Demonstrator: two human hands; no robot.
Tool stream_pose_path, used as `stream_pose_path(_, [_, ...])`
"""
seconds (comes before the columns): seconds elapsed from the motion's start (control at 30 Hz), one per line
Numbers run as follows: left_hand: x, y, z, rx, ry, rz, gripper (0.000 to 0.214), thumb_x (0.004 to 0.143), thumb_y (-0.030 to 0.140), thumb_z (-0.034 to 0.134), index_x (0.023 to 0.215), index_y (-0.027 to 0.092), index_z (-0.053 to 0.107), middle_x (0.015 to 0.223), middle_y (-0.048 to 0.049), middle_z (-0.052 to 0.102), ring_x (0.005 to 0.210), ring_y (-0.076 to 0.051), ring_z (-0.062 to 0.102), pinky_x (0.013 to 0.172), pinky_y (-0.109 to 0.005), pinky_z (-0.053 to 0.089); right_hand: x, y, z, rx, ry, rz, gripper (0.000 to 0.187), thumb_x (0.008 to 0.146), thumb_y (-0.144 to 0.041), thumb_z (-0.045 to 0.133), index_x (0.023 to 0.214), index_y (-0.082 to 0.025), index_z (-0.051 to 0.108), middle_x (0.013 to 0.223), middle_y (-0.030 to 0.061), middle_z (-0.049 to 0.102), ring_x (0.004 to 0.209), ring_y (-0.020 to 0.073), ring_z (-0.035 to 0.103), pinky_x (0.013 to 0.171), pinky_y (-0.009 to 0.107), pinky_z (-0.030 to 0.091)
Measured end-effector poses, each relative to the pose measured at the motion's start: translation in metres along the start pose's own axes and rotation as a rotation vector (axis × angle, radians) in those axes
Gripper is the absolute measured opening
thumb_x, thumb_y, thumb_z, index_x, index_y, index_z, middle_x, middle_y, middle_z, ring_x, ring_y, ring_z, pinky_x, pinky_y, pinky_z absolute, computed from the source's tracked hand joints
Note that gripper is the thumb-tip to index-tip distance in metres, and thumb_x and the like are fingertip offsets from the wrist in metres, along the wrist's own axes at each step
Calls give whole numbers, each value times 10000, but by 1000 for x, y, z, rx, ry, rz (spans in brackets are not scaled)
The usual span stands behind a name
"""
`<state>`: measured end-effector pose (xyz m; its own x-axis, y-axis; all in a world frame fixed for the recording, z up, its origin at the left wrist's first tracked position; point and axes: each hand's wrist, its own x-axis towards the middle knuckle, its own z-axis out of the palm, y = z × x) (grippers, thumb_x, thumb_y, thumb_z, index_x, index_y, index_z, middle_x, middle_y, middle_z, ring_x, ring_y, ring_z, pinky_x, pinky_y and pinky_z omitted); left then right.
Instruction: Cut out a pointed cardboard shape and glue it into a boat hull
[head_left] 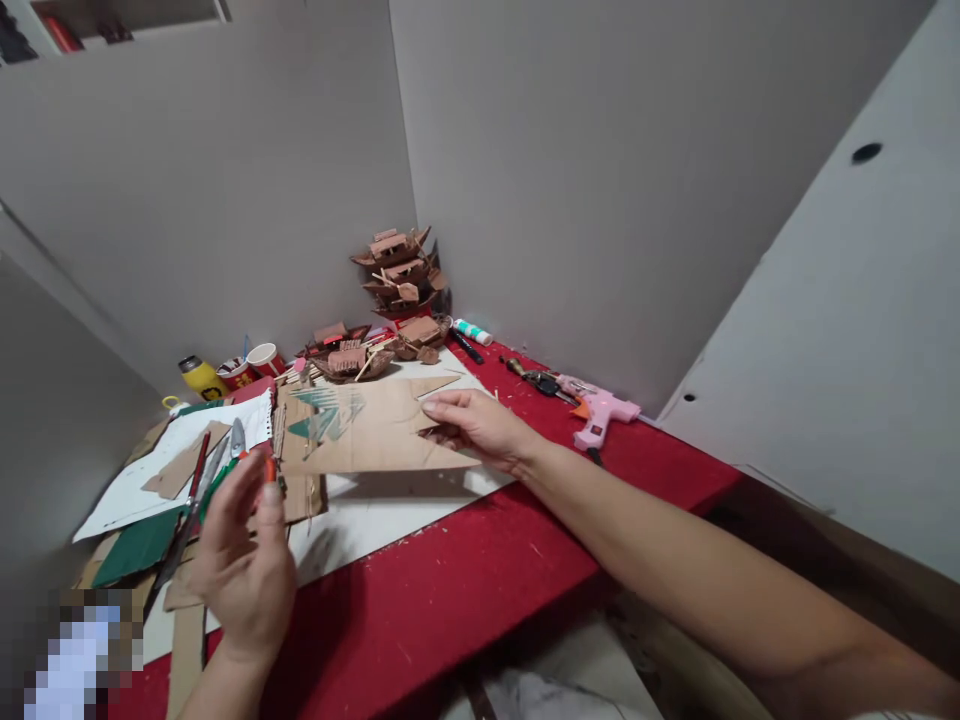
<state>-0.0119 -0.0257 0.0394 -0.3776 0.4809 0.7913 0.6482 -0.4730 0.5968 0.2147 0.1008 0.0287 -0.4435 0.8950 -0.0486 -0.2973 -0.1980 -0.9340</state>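
Closest to the camera is the left hand, half open, with the fingers bent and the thumb apart. It seems to hold nothing, although I cannot tell whether it touches the small orange part behind its thumb tip. Beyond this hand and to its left lie a green card and a white paper sheet, which carries a loose brown piece. Farther beyond the hand stand a yellow bottle and a paper cup.

Between the two hands is the cardboard, lifted above the white board. Its outline looks already cut: two long points are at the end near the right hand, and green print is at the end near the left hand. The piece is flat, with nothing glued on it that I can see; so, in my judgement, cutting is mostly done and joining is not begun. Beyond it, well apart from both hands, are small brown boats and a stack of boats, which seem complete, with roofs.

Next, the right hand pinches the cardboard's edge between thumb and fingers. Beyond this hand are a black marker and, more to its right, a pink glue gun on the red cloth, both untouched.
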Motion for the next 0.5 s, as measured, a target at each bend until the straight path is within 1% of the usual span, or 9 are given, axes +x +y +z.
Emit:
stream_pose_path(0.07, [12,5,-3,-88,90,-135,422,844,219,655,1260,211,588,1284,-103,621,1168,-219,597,1020,-365,459,-4,0,1,-38,-55,-32,194,749,-311,746,822,-142,684,680,15,698,549,86,628,439,152,438])
stream_pose_path(0.1, [18,5,-4,-116,96,-185,455,827,241,679,1271,217,581,1303,-100,611,1197,-222,578,1038,-356,442,-6,-1,2,-56,-80,-50,241,728,-340,763,854,-148,692,688,7,695,574,97,642,461,167,459])
stream_pose_path(0.17, [29,1,-8,-147,61,-326,519,802,285,711,1298,246,562,1302,-78,618,1218,-207,563,1035,-317,439,-10,-2,3,-92,-128,-78,309,694,-388,781,881,-155,702,680,-8,685,596,113,655,489,191,482])
stream_pose_path(0.23, [37,-10,-12,-202,-19,-485,567,766,312,744,1301,268,562,1230,-56,665,1155,-188,606,948,-264,495,-14,-4,5,-130,-185,-87,324,681,-410,786,850,-145,712,650,-7,681,576,114,643,509,210,489])
stream_pose_path(0.3, [41,-24,-16,-264,-176,-577,519,730,319,773,1225,252,630,1093,-47,720,994,-176,677,835,-247,546,-17,-5,5,-217,-253,-115,294,710,-406,764,812,-133,725,652,10,696,567,103,624,555,224,497])
stream_pose_path(0.33, [42,-30,-18,-295,-243,-579,437,715,322,783,1130,228,686,1007,-46,741,900,-173,698,789,-255,562,-18,-5,4,-276,-282,-140,275,737,-398,743,806,-133,732,676,22,710,587,103,626,594,232,505])
stream_pose_path(0.4, [41,-37,-22,-318,-283,-545,287,685,320,803,940,202,743,861,-33,754,771,-169,705,743,-287,581,-19,-7,2,-389,-302,-215,248,778,-383,705,823,-141,740,764,42,735,678,121,653,686,260,522])
stream_pose_path(0.43, [40,-38,-24,-320,-273,-515,240,675,312,809,880,203,749,820,-23,753,744,-168,702,742,-303,585,-20,-9,0,-421,-294,-259,245,785,-378,695,855,-148,741,822,52,743,743,140,670,736,282,529])
stream_pose_path(0.5, [38,-34,-26,-323,-240,-433,174,668,268,813,825,225,753,812,-3,752,785,-173,699,825,-343,571,-21,-14,-4,-455,-267,-346,289,780,-363,699,992,-167,722,974,72,738,896,184,681,851,344,522])
